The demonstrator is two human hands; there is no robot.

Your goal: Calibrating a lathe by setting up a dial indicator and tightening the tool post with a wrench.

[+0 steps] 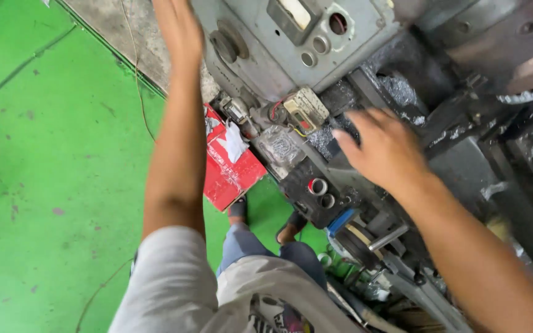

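I stand at a grey, grimy machine, likely a lathe (297,43). My left hand (179,28) reaches up along the left side of its grey headstock housing, close to a round knob (228,42); I cannot see whether it touches anything. My right hand (382,148) hovers over the dark machine bed with fingers spread and nothing in it, just right of a plastic-wrapped switch box (282,147). Below it sits a black panel with round buttons (319,191).
A red box (229,163) leans against the machine's base by my feet (237,209). The floor (50,154) is painted green, with a grey concrete strip (121,31) along the machine. A thin wire (138,80) trails across it. Metal chips (399,89) lie on the bed.
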